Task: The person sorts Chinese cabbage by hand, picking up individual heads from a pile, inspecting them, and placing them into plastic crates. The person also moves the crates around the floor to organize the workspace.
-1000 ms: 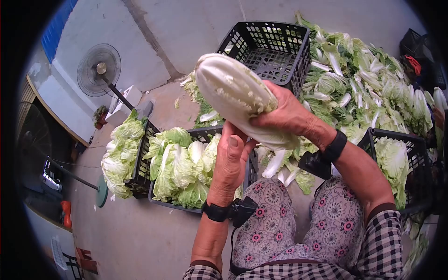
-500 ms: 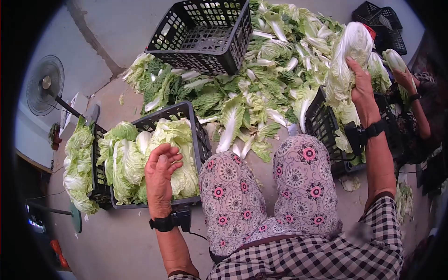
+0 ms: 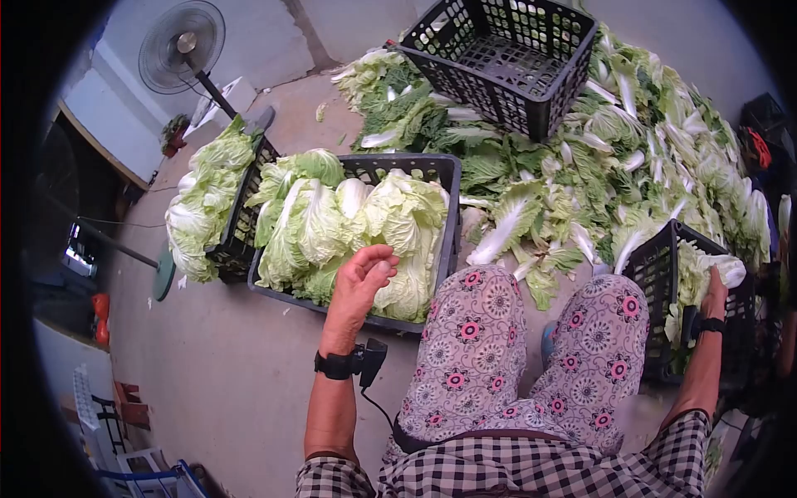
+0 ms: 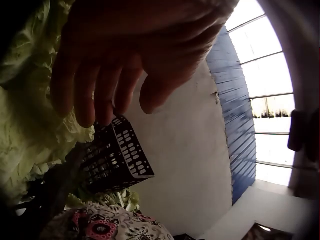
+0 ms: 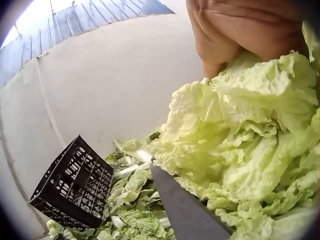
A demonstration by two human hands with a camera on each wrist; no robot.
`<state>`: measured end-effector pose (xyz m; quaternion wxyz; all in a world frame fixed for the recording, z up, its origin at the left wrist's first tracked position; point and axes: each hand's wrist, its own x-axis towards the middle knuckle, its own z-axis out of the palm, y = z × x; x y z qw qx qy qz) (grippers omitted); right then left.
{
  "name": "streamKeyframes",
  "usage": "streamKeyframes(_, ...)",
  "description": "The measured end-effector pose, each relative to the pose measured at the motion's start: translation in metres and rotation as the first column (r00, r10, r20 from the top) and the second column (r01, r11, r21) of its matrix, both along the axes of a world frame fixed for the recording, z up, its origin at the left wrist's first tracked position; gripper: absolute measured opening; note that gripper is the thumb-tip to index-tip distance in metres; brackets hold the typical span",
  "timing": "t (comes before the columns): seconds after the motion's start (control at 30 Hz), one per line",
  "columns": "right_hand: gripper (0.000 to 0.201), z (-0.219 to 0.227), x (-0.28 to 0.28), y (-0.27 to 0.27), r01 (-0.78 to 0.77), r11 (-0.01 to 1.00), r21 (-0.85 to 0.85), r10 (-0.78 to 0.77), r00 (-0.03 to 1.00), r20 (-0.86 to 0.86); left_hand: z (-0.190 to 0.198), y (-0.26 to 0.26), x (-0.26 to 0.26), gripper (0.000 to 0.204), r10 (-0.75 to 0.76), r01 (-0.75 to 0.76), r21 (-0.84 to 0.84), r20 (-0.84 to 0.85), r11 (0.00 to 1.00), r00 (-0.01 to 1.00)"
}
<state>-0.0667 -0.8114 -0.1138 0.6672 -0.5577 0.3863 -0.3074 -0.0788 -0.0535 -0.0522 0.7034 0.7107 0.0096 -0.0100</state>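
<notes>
3 crates [image 3: 445, 178] hold cabbages [image 3: 398, 217]; 1 crate [image 3: 515, 50] bare.

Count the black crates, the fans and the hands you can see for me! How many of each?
Black crates: 4, namely the empty crate, the full crate of napa cabbages, the crate by the fan and the crate on the right.
Standing fans: 1.
Hands: 2, the left hand and the right hand.
Total: 7.

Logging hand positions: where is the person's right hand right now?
In the head view, the right hand is at the far right, on a cabbage in the black crate beside the right knee.
</notes>
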Motion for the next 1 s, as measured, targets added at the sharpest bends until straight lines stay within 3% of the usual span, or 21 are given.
streamKeyframes(0.03, 0.048, 0.005, 0.000, 0.019, -0.086, 0.994, -0.073, 0.091, 0.993, 0.073, 0.000, 0.001, 0.000, 0.035, -0.006, 0.006, 0.035, -0.004, 0.999, 1.000)
streamKeyframes(0.1, 0.050, 0.024, 0.004, 0.023, -0.178, 0.984, -0.006, 0.177, 0.980, -0.086, -0.004, 0.007, 0.004, 0.035, 0.030, -0.037, 0.106, 0.065, 0.994, 0.997)
streamKeyframes(0.17, 0.060, 0.030, 0.009, 0.021, -0.163, 0.912, -0.376, 0.131, 0.985, -0.109, -0.004, 0.012, 0.010, 0.034, 0.069, -0.089, 0.168, 0.121, 0.982, 0.990)
streamKeyframes(0.2, 0.066, 0.030, 0.012, 0.020, -0.152, 0.825, -0.545, 0.108, 0.988, -0.112, -0.001, 0.013, 0.013, 0.034, 0.095, -0.122, 0.199, 0.137, 0.972, 0.986)
streamKeyframes(0.3, 0.083, 0.025, 0.007, 0.019, -0.196, 0.458, -0.867, -0.247, 0.909, -0.336, 0.002, 0.016, 0.028, 0.032, 0.145, -0.230, 0.347, 0.255, 0.909, 0.956)
streamKeyframes(0.4, 0.090, 0.023, 0.011, 0.045, -0.514, 0.382, -0.768, -0.446, 0.625, -0.640, 0.016, 0.013, 0.053, 0.034, 0.116, -0.374, 0.574, 0.434, 0.728, 0.893)
streamKeyframes(0.5, 0.088, 0.014, 0.011, 0.050, -0.456, 0.388, -0.801, -0.344, 0.734, -0.585, 0.013, 0.017, 0.091, 0.038, 0.032, -0.477, 0.637, 0.580, 0.605, 0.814)
streamKeyframes(0.6, 0.083, 0.038, 0.005, 0.045, -0.423, 0.495, -0.759, -0.224, 0.782, -0.582, 0.009, 0.014, 0.128, 0.045, 0.088, -0.419, 0.684, 0.463, 0.597, 0.882)
streamKeyframes(0.63, 0.082, 0.039, 0.001, 0.035, -0.416, 0.530, -0.739, -0.185, 0.794, -0.579, 0.007, 0.012, 0.140, 0.048, 0.092, -0.344, 0.781, 0.349, 0.521, 0.932)
streamKeyframes(0.7, 0.077, 0.039, 0.001, 0.026, -0.437, 0.415, -0.798, -0.262, 0.782, -0.565, 0.001, 0.007, 0.161, 0.054, 0.129, -0.156, 0.922, 0.117, 0.354, 0.985)
streamKeyframes(0.77, 0.075, 0.042, 0.002, 0.031, -0.445, 0.320, -0.836, -0.322, 0.779, -0.538, -0.020, 0.009, 0.177, 0.068, 0.207, -0.022, 0.931, -0.058, 0.365, 0.977)
streamKeyframes(0.83, 0.072, 0.045, 0.010, 0.031, -0.475, 0.298, -0.828, -0.177, 0.825, -0.537, -0.029, 0.006, 0.180, 0.074, 0.268, 0.123, 0.923, -0.231, 0.365, 0.935)
streamKeyframes(0.87, 0.071, 0.045, 0.009, 0.032, -0.495, 0.286, -0.820, -0.101, 0.836, -0.540, -0.031, 0.009, 0.183, 0.078, 0.223, 0.177, 0.892, -0.289, 0.415, 0.931)
streamKeyframes(1.0, 0.064, 0.018, 0.019, 0.018, -0.575, 0.192, -0.795, -0.143, 0.785, -0.603, -0.052, 0.016, 0.167, 0.076, 0.110, 0.192, 0.868, -0.270, 0.458, 0.957)
